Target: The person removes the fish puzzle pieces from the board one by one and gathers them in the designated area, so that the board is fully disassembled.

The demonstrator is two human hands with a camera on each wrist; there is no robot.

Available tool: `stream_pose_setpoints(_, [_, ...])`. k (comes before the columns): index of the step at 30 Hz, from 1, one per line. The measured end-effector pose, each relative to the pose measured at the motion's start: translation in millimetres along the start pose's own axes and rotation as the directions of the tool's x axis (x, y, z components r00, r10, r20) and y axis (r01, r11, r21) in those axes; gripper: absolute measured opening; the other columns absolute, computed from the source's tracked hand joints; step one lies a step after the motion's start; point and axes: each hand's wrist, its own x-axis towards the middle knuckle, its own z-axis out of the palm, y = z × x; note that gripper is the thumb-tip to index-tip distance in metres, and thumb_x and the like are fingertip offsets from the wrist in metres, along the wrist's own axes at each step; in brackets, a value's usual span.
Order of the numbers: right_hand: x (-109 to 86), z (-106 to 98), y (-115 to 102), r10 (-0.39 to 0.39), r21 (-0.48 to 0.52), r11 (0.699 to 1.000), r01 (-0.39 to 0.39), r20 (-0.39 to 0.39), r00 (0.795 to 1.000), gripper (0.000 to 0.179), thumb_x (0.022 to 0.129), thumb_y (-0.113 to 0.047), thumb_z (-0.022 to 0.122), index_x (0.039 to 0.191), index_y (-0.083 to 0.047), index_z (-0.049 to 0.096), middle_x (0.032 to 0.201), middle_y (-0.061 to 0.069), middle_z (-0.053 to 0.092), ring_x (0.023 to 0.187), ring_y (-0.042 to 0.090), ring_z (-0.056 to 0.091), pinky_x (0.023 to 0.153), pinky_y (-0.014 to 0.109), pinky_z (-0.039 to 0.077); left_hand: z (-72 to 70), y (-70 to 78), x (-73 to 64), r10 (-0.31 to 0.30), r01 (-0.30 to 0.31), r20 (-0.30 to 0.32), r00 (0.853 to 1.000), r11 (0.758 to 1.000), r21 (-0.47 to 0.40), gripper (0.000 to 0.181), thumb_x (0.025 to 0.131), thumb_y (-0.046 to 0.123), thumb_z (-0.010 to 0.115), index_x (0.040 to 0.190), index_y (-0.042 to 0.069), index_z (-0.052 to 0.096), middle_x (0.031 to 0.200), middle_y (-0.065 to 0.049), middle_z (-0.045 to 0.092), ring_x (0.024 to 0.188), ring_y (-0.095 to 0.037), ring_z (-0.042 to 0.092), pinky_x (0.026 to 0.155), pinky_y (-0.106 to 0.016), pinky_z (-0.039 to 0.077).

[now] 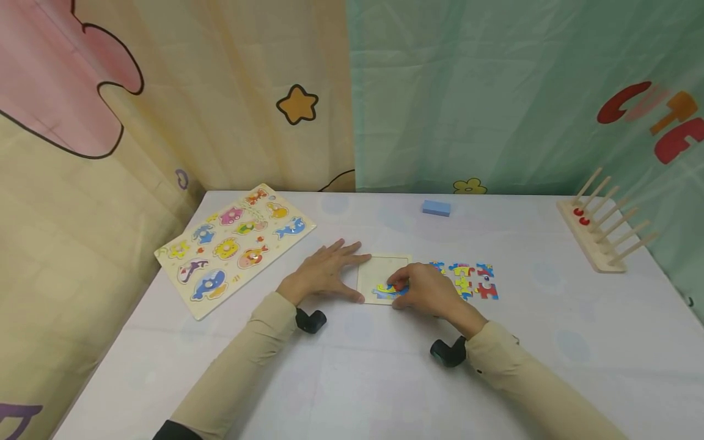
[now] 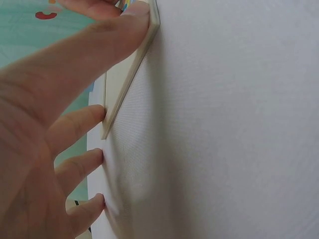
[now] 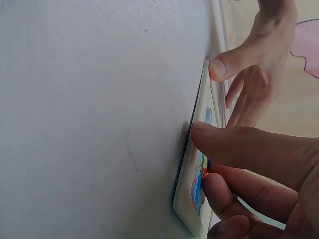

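A small wooden puzzle tray [image 1: 381,269] lies flat on the table, with several joined jigsaw pieces [image 1: 385,292] in its near part. My left hand [image 1: 328,272] is spread beside it, thumb and forefinger touching its left edge; in the left wrist view the other fingertips [image 2: 94,155] rest on the table. Over the tray's right part, my right hand [image 1: 426,287] holds a red puzzle piece [image 1: 399,284] with curled fingers, partly hidden by them. In the right wrist view its thumb [image 3: 204,128] rests on the tray's near edge, while its fingertips reach the coloured pieces.
Loose jigsaw pieces [image 1: 486,282] lie right of the tray, partly behind my right hand. A large animal peg puzzle board [image 1: 220,293] sits at the left. A blue block [image 1: 436,208] lies at the back, and a wooden peg stand [image 1: 583,235] with red beads at the right.
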Motion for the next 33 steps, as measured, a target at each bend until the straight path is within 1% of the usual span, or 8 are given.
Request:
stream_pose_setpoints(9, [0.0,-0.2,-1.0,-0.016,0.0,1.0,0.016,0.011,1.0,0.032,0.072,-0.014,0.087,0.101,-0.012,0.074,0.083,-0.004,0.064,0.078,0.013,0.056,0.067,0.03,0.048,0.9,-0.6,0.2,0.006,-0.006,-0.005,1.0,1.0,-0.003,0.091,0.072,0.06,0.079,0.151,0.033,0.041,0.163,0.004,0.019,0.151,-0.025,0.005,0.12,-0.051,0.008])
stream_pose_setpoints(17, [0.7,-0.5,-1.7,-0.015,0.007,1.0,0.015,0.004,1.0,0.032,0.071,-0.014,0.088,0.098,-0.015,0.07,0.084,-0.004,0.066,0.08,0.013,0.058,0.068,0.033,0.049,-0.6,-0.1,0.5,0.007,-0.007,0.001,1.0,1.0,-0.003,0.091,0.073,0.06,0.079,0.151,0.033,0.04,0.163,0.003,0.018,0.151,-0.026,0.005,0.12,-0.051,0.007])
stream_pose_setpoints(20, [0.7,-0.5,-2.0,-0.006,0.011,1.0,0.006,0.006,1.0,0.033,0.071,-0.014,0.088,0.098,-0.016,0.07,0.085,-0.004,0.066,0.08,0.013,0.059,0.068,0.032,0.049,-0.5,-0.1,0.2,0.006,-0.006,0.002,1.0,1.0,-0.003,0.091,0.073,0.059,0.08,0.151,0.033,0.041,0.163,0.003,0.018,0.151,-0.026,0.005,0.12,-0.051,0.007])
stream_pose_setpoints(24, [0.9,-0.7,-1.1,0.008,0.021,1.0,-0.008,0.004,1.0,0.031,0.072,-0.016,0.088,0.097,-0.018,0.07,0.084,-0.005,0.065,0.077,0.012,0.057,0.065,0.03,0.048,0.7,-0.1,-0.2,0.007,-0.007,0.0,1.0,1.0,-0.004,0.091,0.072,0.059,0.08,0.15,0.032,0.042,0.163,0.003,0.019,0.151,-0.026,0.005,0.12,-0.051,0.008])
stream_pose_setpoints(27, [0.5,-2.1,-0.2,0.009,0.067,0.998,-0.008,-0.008,1.0,0.022,0.075,-0.016,0.086,0.092,-0.018,0.072,0.082,-0.007,0.065,0.074,0.013,0.056,0.062,0.03,0.046,0.0,1.0,-0.6,0.006,-0.006,-0.001,1.0,1.0,-0.001,0.091,0.072,0.059,0.08,0.15,0.032,0.041,0.163,0.003,0.019,0.151,-0.026,0.005,0.12,-0.052,0.008])
stream_pose_setpoints(30, [-0.1,-4.0,0.3,-0.007,0.138,0.99,0.009,-0.015,1.0,0.012,0.078,-0.013,0.082,0.085,-0.018,0.074,0.079,-0.008,0.067,0.071,0.014,0.055,0.061,0.03,0.045,-2.0,2.6,-1.5,0.004,-0.004,-0.004,1.0,1.0,0.005,0.092,0.072,0.06,0.08,0.151,0.032,0.041,0.163,0.004,0.019,0.151,-0.025,0.006,0.12,-0.052,0.009])
stream_pose_setpoints(33, [-0.1,-4.9,1.1,-0.034,0.196,0.98,0.035,-0.007,0.999,0.009,0.08,-0.01,0.08,0.081,-0.017,0.075,0.077,-0.008,0.068,0.071,0.014,0.056,0.063,0.03,0.045,-3.1,2.9,-2.1,0.002,-0.002,-0.005,1.0,1.0,0.005,0.092,0.072,0.06,0.08,0.151,0.032,0.041,0.163,0.004,0.019,0.151,-0.025,0.006,0.12,-0.051,0.009])
